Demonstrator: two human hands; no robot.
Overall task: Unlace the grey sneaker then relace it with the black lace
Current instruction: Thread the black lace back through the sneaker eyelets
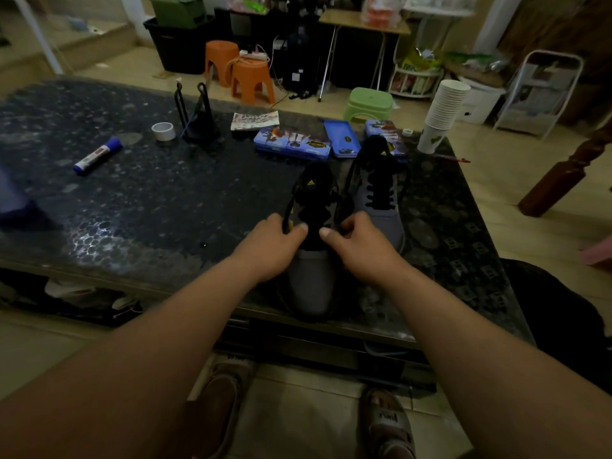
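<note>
While left hand (271, 250) pinches black lace (289, 203), right hand (357, 246) grips grey sneaker (311, 283); Adidas logo (310, 183).

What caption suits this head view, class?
Left hand pinches the black lace; right hand curls against the nearer grey sneaker.
</note>
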